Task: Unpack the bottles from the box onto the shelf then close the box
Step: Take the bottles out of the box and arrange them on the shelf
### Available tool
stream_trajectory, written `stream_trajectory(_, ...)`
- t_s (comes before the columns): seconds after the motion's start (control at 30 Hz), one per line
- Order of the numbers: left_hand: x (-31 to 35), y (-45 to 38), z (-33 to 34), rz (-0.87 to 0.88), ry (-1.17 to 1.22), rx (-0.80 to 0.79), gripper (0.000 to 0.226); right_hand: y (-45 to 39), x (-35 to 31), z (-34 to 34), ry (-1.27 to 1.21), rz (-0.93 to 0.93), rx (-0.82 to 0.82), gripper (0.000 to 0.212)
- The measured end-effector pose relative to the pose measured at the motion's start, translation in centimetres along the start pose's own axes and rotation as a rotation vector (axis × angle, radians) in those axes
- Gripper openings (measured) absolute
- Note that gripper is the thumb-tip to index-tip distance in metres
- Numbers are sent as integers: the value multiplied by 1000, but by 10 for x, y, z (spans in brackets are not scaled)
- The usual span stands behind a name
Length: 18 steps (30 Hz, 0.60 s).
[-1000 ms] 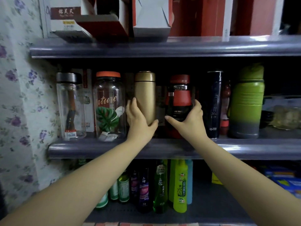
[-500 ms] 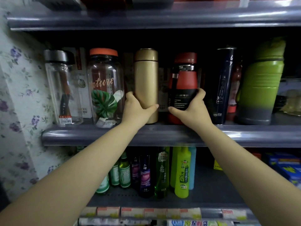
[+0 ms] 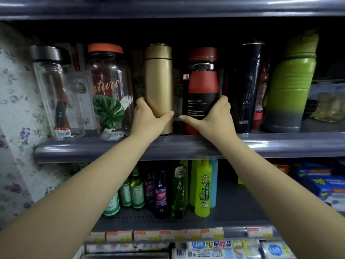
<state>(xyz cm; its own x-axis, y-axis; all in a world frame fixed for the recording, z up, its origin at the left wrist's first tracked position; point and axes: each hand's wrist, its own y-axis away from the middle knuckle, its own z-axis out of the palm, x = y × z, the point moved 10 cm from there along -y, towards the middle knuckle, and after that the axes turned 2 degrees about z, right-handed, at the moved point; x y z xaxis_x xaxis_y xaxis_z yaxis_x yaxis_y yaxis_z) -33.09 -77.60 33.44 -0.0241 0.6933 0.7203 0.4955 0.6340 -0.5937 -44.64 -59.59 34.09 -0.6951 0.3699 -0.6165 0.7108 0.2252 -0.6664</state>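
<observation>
On the grey middle shelf (image 3: 186,146), a clear glass bottle with a steel cap (image 3: 54,94) and a clear orange-lidded jar (image 3: 110,94) stand leftmost. Beside them the left hand (image 3: 149,118) has its grip wrapped around an upright gold metal flask (image 3: 159,81). The right hand (image 3: 214,116) clasps a red-and-black bottle (image 3: 202,86), with a dark navy flask (image 3: 248,86) and a green-and-grey jug (image 3: 291,86) crowding just right.
</observation>
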Motion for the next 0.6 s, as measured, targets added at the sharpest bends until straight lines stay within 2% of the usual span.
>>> stream_trajectory(0.07,0,0,0,3,4,-4,86,1,-2,0,-17,-3,-11,99)
stream_trajectory(0.17,-1,-1,2,9,14,-11,84,-3,5,3,-140,45,-93,72)
stream_trajectory(0.23,-1,-1,2,17,21,-11,83,-6,7,4,-190,45,-124,62)
stream_trajectory(0.43,0,-1,1,30,16,-8,79,1,0,-3,-75,-12,5,84)
stream_trajectory(0.6,-1,-2,2,30,19,-7,79,-4,4,5,-204,28,-140,59)
